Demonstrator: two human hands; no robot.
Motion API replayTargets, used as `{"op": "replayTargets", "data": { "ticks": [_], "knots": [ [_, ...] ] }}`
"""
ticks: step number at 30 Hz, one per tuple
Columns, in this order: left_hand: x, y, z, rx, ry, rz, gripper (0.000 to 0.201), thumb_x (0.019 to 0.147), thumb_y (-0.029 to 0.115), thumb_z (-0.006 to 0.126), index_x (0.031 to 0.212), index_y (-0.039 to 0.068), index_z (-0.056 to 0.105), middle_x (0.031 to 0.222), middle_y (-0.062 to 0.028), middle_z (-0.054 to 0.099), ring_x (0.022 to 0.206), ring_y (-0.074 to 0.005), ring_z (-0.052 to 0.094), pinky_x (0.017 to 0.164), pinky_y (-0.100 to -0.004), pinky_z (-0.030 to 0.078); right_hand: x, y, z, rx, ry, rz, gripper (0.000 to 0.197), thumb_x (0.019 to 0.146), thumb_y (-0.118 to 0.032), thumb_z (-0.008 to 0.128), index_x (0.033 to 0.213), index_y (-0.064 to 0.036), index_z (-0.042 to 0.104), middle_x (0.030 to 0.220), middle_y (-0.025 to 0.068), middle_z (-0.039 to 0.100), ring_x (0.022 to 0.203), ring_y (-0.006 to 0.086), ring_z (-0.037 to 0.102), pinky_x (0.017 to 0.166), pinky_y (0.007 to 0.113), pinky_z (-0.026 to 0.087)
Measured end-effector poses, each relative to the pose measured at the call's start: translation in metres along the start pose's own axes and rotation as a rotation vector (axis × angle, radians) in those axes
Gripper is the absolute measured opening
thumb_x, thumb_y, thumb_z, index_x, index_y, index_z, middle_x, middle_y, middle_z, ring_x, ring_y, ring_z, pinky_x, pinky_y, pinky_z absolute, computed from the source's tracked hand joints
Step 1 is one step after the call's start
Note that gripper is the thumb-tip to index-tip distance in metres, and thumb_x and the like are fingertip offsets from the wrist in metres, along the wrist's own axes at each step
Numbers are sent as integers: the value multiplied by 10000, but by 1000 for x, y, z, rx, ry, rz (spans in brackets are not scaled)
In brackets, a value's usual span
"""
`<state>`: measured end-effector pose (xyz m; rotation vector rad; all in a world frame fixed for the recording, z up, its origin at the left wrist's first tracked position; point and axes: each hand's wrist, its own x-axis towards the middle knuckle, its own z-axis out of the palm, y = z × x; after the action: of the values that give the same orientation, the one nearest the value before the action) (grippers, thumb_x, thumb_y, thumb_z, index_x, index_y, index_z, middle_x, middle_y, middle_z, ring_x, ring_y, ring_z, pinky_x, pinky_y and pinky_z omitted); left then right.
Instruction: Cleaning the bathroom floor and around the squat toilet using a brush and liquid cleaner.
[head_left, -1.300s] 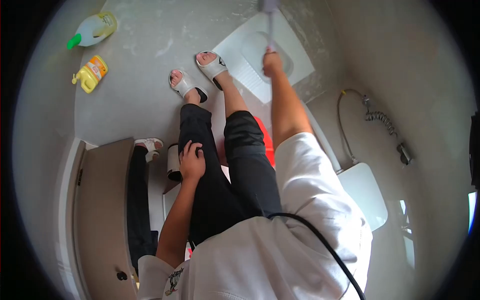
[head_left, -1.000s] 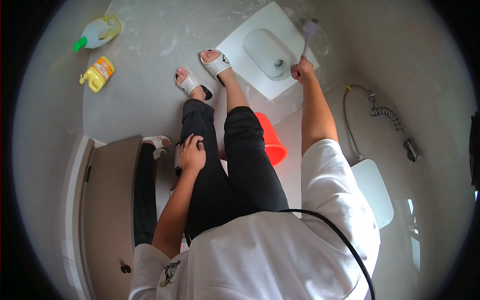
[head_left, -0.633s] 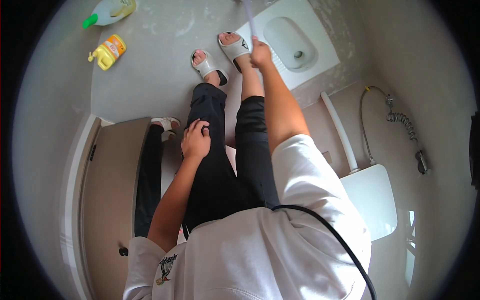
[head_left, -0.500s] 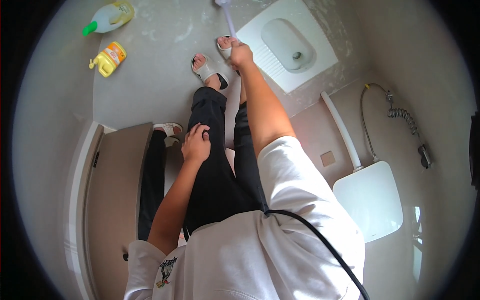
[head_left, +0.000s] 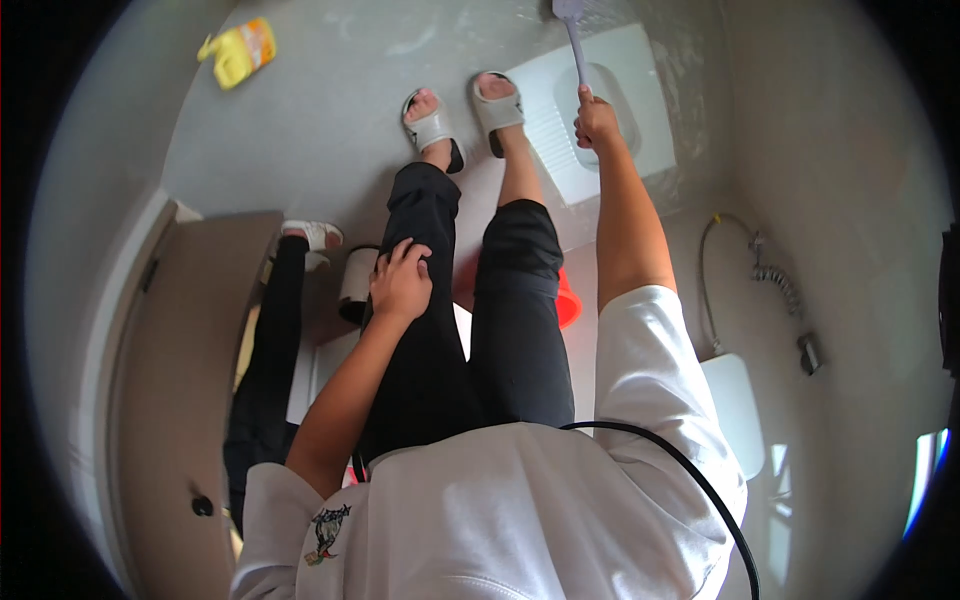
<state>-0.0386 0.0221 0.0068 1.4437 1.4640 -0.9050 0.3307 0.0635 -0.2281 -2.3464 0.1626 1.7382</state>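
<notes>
ok so biggest change rn is the right hand (head_left: pixel 597 122). half a sec ago it was way over to the left, above the right slipper (head_left: pixel 496 112), and now it's swung across so it's over the toilet (head_left: pixel 550 140), the squat kind set in the floor (head_left: pixel 330 110). the brush (head_left: pixel 575 40) came along w/ it obvs. handle crosses the toilet's far left edge, and the pale purple head is up at the very top of the view, past that edge, over the floor, partly cut off. can't tell if it's touching or just above.

fingers on that hand are wrapped tight round the end of the handle, so grip looks solid imo. what it means for the work: reach has shifted from the left side to the far side, and the head's at the floor out there, not down in the bowl.

left hand (head_left: pixel 402 285) hasn't done much tbh, same spot on the left pants leg (head_left: pixel 422 215), fingers loosely spread, nothing in them afaict.

also the view's shifted a bit, so the red bucket (head_left: pixel 570 302) shows again behind the right leg. yellow jug (head_left: pixel 243 52) is top left, well apart from both hands.
</notes>
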Motion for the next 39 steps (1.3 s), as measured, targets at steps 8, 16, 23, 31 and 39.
{"op": "replayTargets", "data": {
  "ticks": [8,16,23,31,39],
  "knots": [
    [-10,-12,43,-141,150,-4,230,891,177,620,1118,218,620,1393,-35,550,1196,-373,546,930,-538,477,-15,-20,106,-785,21,-334,639,1005,-576,394,1107,10,628,804,228,681,586,345,674,508,422,554],
    [-21,20,103,-178,208,-32,248,868,150,640,1106,213,611,1375,-29,553,1170,-411,535,883,-542,483,56,93,-46,472,145,186,378,1014,-500,454,1113,-142,528,613,74,453,473,198,401,390,360,309],
    [-14,34,100,-27,129,-29,186,903,143,586,1075,209,609,1367,-34,532,1167,-393,526,949,-550,450,69,156,-102,1058,86,357,542,1055,-558,263,706,-143,264,543,-32,209,423,143,190,405,301,180],
    [-5,62,95,167,61,44,199,888,142,575,1063,228,611,1387,-42,531,1211,-394,515,958,-541,452,48,125,-9,1087,-15,256,580,1040,-601,301,688,-141,333,552,-17,270,395,150,260,335,328,226],
    [7,121,86,365,-29,51,214,918,164,539,1110,242,590,1418,-41,516,1274,-376,492,1011,-541,425,86,208,-51,400,370,-53,575,1011,-525,449,883,-2,652,670,111,608,459,225,541,387,370,424]
  ]
}}
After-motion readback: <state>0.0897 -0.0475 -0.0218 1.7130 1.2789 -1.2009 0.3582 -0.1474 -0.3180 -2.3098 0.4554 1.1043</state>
